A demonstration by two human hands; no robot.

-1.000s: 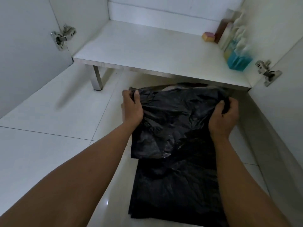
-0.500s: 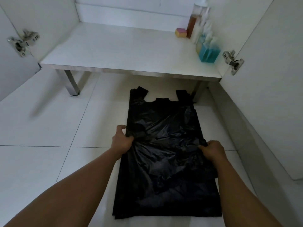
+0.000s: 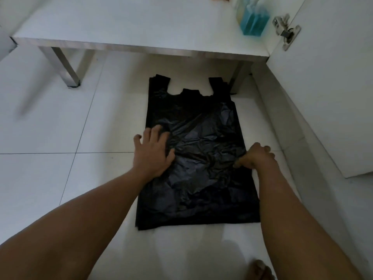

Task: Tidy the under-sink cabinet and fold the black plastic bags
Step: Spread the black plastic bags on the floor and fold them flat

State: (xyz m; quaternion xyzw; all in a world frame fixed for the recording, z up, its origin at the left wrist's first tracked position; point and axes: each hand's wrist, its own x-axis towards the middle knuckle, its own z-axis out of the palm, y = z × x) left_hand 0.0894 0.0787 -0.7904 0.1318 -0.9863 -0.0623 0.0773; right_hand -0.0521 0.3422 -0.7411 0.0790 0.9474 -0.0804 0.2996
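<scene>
A stack of black plastic bags (image 3: 199, 168) lies flat on the white tiled floor, handles pointing toward the cabinet. My left hand (image 3: 154, 153) presses flat on the bags' left edge, fingers spread and straight. At the right edge of the stack my right hand (image 3: 257, 156) has its fingers curled down onto the plastic; whether it pinches the edge is not plain. The under-sink cabinet floor (image 3: 125, 23) spans the top of the view, raised on metal legs.
A blue-liquid bottle (image 3: 255, 22) and other bottles stand at the cabinet's back right. An open white door (image 3: 331, 98) with a metal hinge (image 3: 286, 30) stands to the right. A metal leg (image 3: 67, 68) stands at left. A foot (image 3: 260, 269) shows at the bottom edge.
The lifted bag has been laid down flat on the stack. My left hand went from gripping the edge to pressing flat. The view has dropped toward the floor.
</scene>
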